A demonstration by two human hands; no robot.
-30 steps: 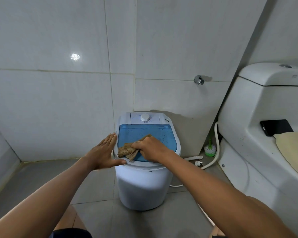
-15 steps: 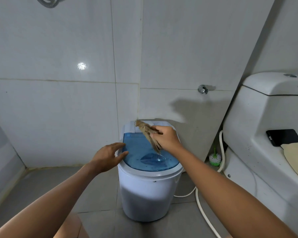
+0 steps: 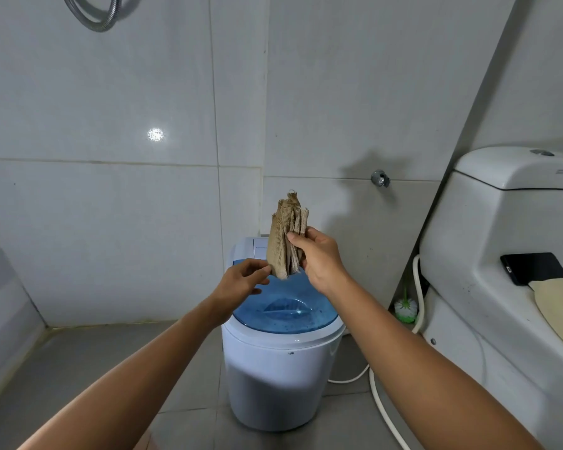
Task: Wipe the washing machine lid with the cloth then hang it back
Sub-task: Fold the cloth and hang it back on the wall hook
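**Listener:** Which step are we at?

**Operator:** I judge the wiping is over and the hanging-back is starting. From my remote seat I see the right hand (image 3: 319,258) with thumb and fingers curled round a cloth (image 3: 288,237), holding it upright in the air above the far edge of the washing machine lid (image 3: 283,311). The left hand (image 3: 241,280), at about nine o'clock from the cloth, has its fingertips on the cloth's lower corner; I cannot tell whether they pinch it or only touch.

**Listener:** What does the next move need?

**Operator:** In my judgement, somewhere to hang it. A small wall fitting (image 3: 380,178) sits at roughly two o'clock from the cloth, well apart; whether that is the hook, I can't say. The cloth would probably need opening out first.

**Listener:** How does the cloth look?

**Operator:** Tan, coarse-woven, bunched into long vertical folds, with frayed threads at the top. Below it, the lid is translucent blue, closed, and dotted with small droplets.
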